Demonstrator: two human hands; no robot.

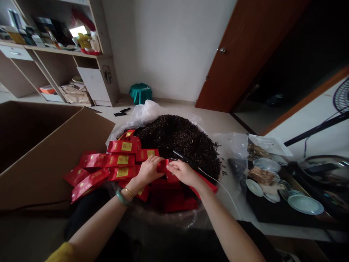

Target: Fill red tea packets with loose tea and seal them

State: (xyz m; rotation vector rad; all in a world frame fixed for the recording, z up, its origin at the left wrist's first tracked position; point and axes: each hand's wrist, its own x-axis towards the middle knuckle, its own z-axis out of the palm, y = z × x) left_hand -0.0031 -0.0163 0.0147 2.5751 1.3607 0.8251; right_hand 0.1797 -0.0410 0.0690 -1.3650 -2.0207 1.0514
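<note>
Both of my hands meet over the front of a mound of dark loose tea leaves [174, 133]. A small red packet [163, 166] is pinched at its top between them, my left hand [147, 170] on its left side and my right hand [183, 173] on its right. My fingers hide part of that packet. Left of my left hand lie several filled red packets [121, 160] with gold labels, piled on one another. Below my hands are flatter red packets [169, 196] in shadow. Behind my right hand, a dark slim device [181, 157] with a white cable rests against the leaves.
A large open cardboard box [68, 149] stands at the left. Clear plastic sheeting [231, 145] spreads around the leaves. To the right, a dark tray [264, 211] holds bowls and bags. A green-covered bin [141, 94] stands by the wall, and a wooden door [231, 54] is behind.
</note>
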